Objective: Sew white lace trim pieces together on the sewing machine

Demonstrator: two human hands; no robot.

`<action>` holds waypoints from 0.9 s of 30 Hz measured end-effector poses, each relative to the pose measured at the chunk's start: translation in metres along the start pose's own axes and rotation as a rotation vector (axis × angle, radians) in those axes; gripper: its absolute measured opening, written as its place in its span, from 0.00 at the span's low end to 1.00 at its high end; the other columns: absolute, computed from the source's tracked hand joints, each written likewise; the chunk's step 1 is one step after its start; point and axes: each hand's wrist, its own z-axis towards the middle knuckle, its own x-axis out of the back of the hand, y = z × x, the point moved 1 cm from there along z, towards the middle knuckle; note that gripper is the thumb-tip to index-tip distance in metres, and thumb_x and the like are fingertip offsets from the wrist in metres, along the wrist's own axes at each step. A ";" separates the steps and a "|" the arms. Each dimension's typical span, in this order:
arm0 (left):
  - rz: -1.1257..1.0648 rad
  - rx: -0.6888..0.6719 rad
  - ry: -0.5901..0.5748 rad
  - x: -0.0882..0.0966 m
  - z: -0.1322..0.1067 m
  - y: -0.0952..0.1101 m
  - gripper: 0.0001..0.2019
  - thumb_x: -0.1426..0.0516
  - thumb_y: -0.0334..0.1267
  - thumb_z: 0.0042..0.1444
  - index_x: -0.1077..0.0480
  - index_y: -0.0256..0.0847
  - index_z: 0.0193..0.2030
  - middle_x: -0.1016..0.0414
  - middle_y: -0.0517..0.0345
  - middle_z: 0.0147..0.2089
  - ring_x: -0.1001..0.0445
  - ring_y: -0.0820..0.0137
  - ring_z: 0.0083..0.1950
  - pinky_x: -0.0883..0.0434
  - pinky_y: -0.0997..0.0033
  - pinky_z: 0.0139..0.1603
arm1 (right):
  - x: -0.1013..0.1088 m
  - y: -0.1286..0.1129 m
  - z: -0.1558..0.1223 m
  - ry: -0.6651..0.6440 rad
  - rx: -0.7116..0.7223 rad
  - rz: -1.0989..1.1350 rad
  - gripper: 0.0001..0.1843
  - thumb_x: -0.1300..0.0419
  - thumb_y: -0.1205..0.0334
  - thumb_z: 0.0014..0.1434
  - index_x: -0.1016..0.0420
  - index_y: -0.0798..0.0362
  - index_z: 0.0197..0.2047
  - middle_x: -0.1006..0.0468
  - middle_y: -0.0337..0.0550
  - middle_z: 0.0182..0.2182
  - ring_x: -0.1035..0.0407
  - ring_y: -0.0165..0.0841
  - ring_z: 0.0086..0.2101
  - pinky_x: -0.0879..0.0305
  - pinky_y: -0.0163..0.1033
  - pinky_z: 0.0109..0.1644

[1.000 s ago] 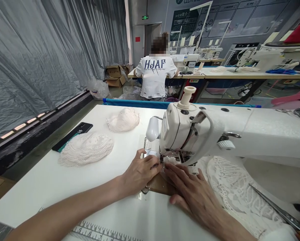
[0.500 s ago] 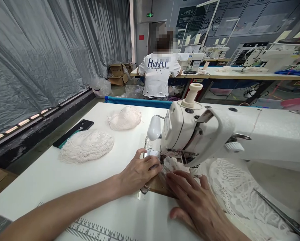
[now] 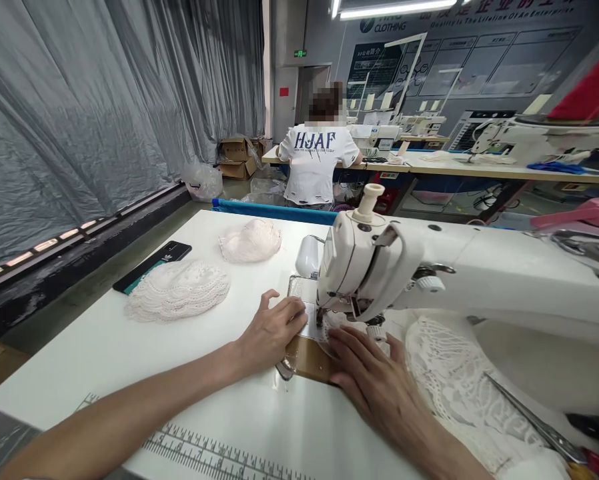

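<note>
Head view, sheer white lace piece [image 3: 332, 321] partly under flat, unclenched right hand [image 3: 374, 380], apart from left hand [image 3: 269, 333], left grip indeterminable.

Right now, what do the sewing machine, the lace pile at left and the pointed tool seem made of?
Sewing machine: probably painted metal, glossy white with highlights. Lace pile: matte, off-white textile with openwork edges; fibre unclear. Pointed tool: likely metal, silvery sheen.
</note>
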 end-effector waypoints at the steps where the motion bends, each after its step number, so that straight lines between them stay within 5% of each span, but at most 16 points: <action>1: 0.002 0.009 0.016 0.000 -0.001 0.000 0.18 0.54 0.19 0.52 0.38 0.35 0.49 0.30 0.47 0.49 0.35 0.63 0.55 0.50 0.54 0.53 | 0.000 0.001 0.000 0.002 -0.013 -0.010 0.18 0.56 0.55 0.67 0.31 0.53 0.50 0.25 0.48 0.49 0.32 0.40 0.41 0.51 0.50 0.49; 7: 0.018 0.033 0.055 0.007 -0.001 0.000 0.19 0.53 0.18 0.51 0.38 0.35 0.50 0.30 0.47 0.48 0.32 0.64 0.52 0.48 0.53 0.52 | -0.002 0.001 0.004 -0.010 -0.090 -0.086 0.22 0.51 0.51 0.64 0.32 0.57 0.52 0.25 0.55 0.43 0.32 0.45 0.41 0.45 0.52 0.45; 13: -0.141 0.151 0.003 0.038 -0.022 0.027 0.23 0.48 0.24 0.53 0.41 0.41 0.57 0.35 0.46 0.55 0.39 0.60 0.58 0.44 0.51 0.53 | 0.022 -0.005 0.005 -0.037 -0.101 0.214 0.15 0.56 0.66 0.64 0.28 0.53 0.38 0.23 0.47 0.35 0.30 0.38 0.35 0.39 0.47 0.41; 18: -0.713 0.370 -0.149 0.061 -0.050 0.072 0.40 0.34 0.42 0.43 0.45 0.45 0.63 0.36 0.46 0.57 0.41 0.56 0.58 0.42 0.50 0.55 | 0.070 -0.028 -0.021 -0.296 -0.473 1.036 0.13 0.51 0.52 0.62 0.30 0.51 0.37 0.25 0.44 0.32 0.30 0.36 0.31 0.34 0.38 0.31; 23: -1.673 0.883 -0.276 0.064 -0.071 0.119 0.22 0.33 0.41 0.42 0.29 0.35 0.43 0.28 0.54 0.35 0.29 0.68 0.39 0.34 0.64 0.46 | 0.094 -0.062 -0.064 -0.282 -0.804 1.572 0.12 0.43 0.51 0.56 0.32 0.51 0.33 0.29 0.41 0.27 0.32 0.33 0.26 0.36 0.37 0.29; 27: -1.953 0.978 -0.352 0.064 -0.091 0.147 0.18 0.32 0.38 0.40 0.28 0.33 0.37 0.28 0.55 0.34 0.30 0.73 0.37 0.34 0.73 0.41 | 0.086 -0.091 -0.097 -0.318 -0.885 1.712 0.12 0.43 0.52 0.57 0.31 0.52 0.34 0.29 0.42 0.29 0.33 0.33 0.28 0.36 0.38 0.31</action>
